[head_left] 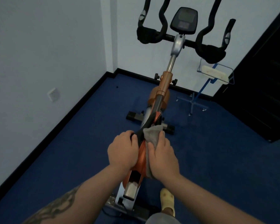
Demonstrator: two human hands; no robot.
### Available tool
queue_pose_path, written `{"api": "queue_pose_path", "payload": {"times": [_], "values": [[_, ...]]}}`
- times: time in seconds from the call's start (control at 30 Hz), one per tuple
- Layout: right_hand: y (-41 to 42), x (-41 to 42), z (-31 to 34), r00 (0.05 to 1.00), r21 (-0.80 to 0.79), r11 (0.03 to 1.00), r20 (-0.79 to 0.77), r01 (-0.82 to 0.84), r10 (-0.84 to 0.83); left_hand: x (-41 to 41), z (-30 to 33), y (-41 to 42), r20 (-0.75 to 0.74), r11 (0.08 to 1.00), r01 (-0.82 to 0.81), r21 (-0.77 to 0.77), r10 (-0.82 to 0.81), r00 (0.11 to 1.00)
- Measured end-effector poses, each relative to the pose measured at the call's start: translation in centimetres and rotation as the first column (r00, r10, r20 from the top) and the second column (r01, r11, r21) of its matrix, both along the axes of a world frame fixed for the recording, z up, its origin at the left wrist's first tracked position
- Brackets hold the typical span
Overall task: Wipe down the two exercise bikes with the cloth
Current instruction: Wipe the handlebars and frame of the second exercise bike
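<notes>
Right hand (pixel 162 156) pressing grey cloth (pixel 153 135) flat-fingered against orange bike (pixel 166 81) frame, left hand (pixel 122 151) curled around frame's left side, handlebars (pixel 176 38) far, blue stand (pixel 199 97) far right

We find no text, label, brand or number that we can read here: the exercise bike's console screen (pixel 184 18) is dark and whatever marks it bears are too blurred.

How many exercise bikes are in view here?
1. The orange exercise bike stands mid-room, under both hands. The task's second bike isn't visible; it may be outside the frame.
</notes>
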State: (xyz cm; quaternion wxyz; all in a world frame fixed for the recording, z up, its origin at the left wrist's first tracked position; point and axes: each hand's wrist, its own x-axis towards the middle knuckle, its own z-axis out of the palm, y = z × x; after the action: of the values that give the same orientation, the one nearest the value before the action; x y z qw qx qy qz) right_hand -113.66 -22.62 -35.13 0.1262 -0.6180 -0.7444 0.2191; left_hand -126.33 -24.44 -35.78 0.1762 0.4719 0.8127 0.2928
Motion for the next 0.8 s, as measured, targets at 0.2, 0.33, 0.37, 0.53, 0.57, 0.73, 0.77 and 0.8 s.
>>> {"api": "queue_pose_path", "payload": {"times": [0.2,0.33,0.37,0.53,0.57,0.73,0.77,0.8], "values": [[4.9,-2.3,0.6,0.987,-0.214,0.964,0.011,0.159,-0.161,-0.1,0.0,0.0,-0.005,1.0,0.001,-0.012,-0.001,1.0],[1.7,-1.0,0.3,0.996,-0.108,0.99,0.006,0.092,-0.092,0.0,-0.2,-0.1,-0.002,1.0,0.005,-0.001,-0.005,1.0],[0.6,-0.5,0.4,0.998,-0.084,0.994,-0.002,0.064,-0.064,-0.1,-0.2,-0.1,-0.002,1.0,0.003,0.002,-0.003,1.0],[3.7,-1.8,1.0,0.988,-0.238,0.959,0.027,0.153,-0.151,-0.1,-0.3,0.2,-0.006,1.0,-0.007,0.007,0.007,1.0],[4.8,-2.4,1.3,0.981,-0.296,0.936,0.023,0.189,-0.191,0.0,-0.3,0.1,-0.007,1.0,-0.007,0.006,0.007,1.0],[3.7,-2.1,1.0,0.984,-0.251,0.952,0.009,0.176,-0.179,-0.1,-0.4,-0.1,-0.012,1.0,-0.008,0.004,0.008,1.0],[2.5,-1.6,0.7,0.99,-0.181,0.973,0.012,0.141,-0.141,-0.1,-0.5,0.0,-0.012,1.0,-0.009,0.011,0.009,1.0],[1.3,-1.1,0.5,0.994,-0.121,0.987,0.011,0.109,-0.109,-0.1,-0.5,0.0,-0.011,1.0,-0.012,0.016,0.012,1.0]]}}
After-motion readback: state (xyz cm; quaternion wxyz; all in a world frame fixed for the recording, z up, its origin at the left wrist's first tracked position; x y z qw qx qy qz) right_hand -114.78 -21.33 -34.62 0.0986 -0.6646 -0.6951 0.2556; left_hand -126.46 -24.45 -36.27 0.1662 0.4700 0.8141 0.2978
